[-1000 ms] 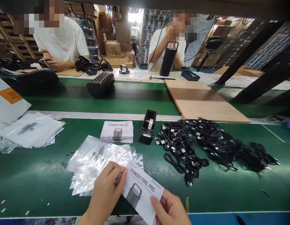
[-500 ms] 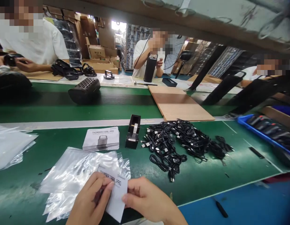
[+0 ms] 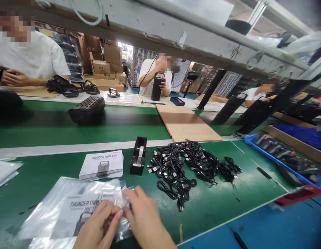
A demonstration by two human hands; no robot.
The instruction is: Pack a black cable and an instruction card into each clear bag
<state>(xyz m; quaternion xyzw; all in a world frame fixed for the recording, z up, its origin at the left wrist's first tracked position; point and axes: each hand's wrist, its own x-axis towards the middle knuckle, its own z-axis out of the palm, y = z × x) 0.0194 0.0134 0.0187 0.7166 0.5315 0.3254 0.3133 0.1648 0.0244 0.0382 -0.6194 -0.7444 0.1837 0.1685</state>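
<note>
A white printed manual [image 3: 68, 218] with a speaker picture lies flat with the clear plastic bags [image 3: 43, 214]; I cannot tell if it is inside the top bag or on it. My left hand [image 3: 99, 224] covers the manual's right part, thumb and fingertips pinched at the bag's edge. Close beside it, my right hand [image 3: 146, 218] has its fingers closed on the same clear plastic. Behind the bags stands a stack of manuals [image 3: 100, 166]. A black tape dispenser [image 3: 138, 155] is right of that stack, followed by a heap of black USB cables [image 3: 176, 166].
A wooden board [image 3: 186, 122] bridges the green belt [image 3: 124, 129], where a black speaker housing [image 3: 88, 109] lies. A blue tray [image 3: 282, 155] of dark parts is at right. Co-workers sit across; one holds a black speaker [image 3: 157, 88]. A shelf beam [image 3: 160, 33] hangs overhead.
The manual went from upright between both hands to lying flat among the bags. Both hands now pinch plastic near its right side. The camera view has shifted.
</note>
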